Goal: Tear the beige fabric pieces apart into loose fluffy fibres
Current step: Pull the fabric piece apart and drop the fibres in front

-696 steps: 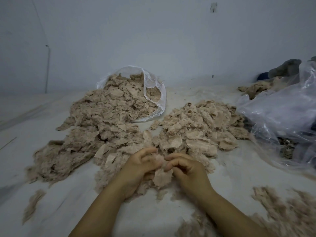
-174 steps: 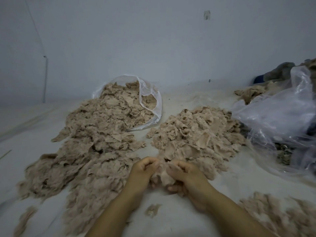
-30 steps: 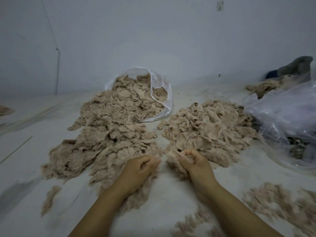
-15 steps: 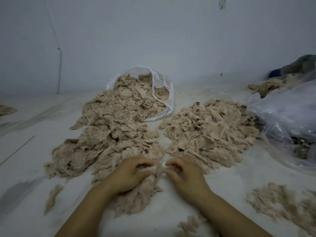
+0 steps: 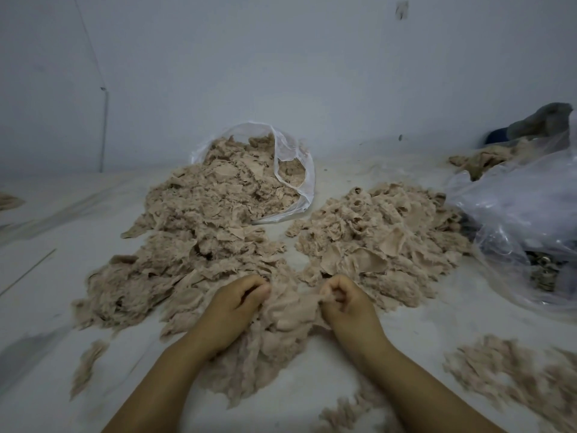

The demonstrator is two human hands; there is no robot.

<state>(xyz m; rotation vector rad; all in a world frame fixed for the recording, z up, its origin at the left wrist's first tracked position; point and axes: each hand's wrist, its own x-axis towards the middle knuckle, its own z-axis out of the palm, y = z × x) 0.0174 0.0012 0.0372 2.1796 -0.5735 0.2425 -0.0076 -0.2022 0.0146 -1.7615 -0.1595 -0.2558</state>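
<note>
- Lying on pale floor point(image 5: 406, 332) between both hands: beige fabric piece point(image 5: 292, 310), thin, creased, fraying into fluff.
- Pinching its edges: left hand point(image 5: 232, 307), right hand point(image 5: 345, 303), fingers curled.
- Showing no readable writing.

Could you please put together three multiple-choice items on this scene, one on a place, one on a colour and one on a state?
1. Where does the open clear bag lie?
A. behind the left pile
B. under the hands
C. on the near right

2. What colour is the fabric piece?
A. blue
B. beige
C. green

3. What are the hands doing?
A. lying flat
B. both gripping the fabric piece
C. holding the bag

Answers: 1 A, it lies at the far end of the left pile; 2 B, it shows beige; 3 B, left hand and right hand curl into it.
</note>
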